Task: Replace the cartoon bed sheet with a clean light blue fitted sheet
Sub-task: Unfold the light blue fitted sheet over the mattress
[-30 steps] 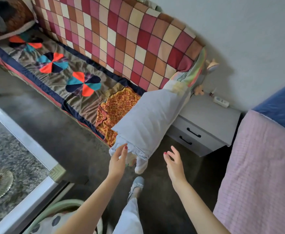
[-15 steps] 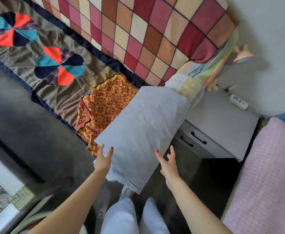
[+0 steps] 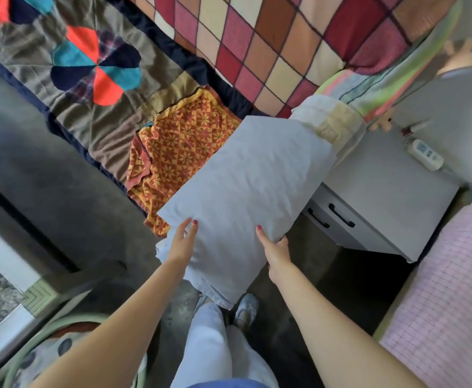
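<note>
Patchwork bed: largest item, a low bed spread with a brown quilt with pinwheel motifs, navy border. No cartoon sheet can be made out on it.

Checked blanket: red, pink and cream squares, along the wall side of the bed.

Pink bed: checked pink cover, at the right edge.

Nightstand: white, two dark drawer pulls, between the beds; a white remote lies on its tabletop.

Light blue folded bundle: pale cloth, judged to be the clean fitted sheet though it could be a pillow; it leans from the bed edge out over the floor, far end against a cream roll.

Orange patterned cloth: crumpled on the bed beside the bundle.

Left hand: fingers curved round the bundle's near left edge, holding it.

Right hand: thumb on top, fingers under the near right edge.

Progress, as judged: early. The clean cloth is only being picked up; stripping and fitting remain.
</note>
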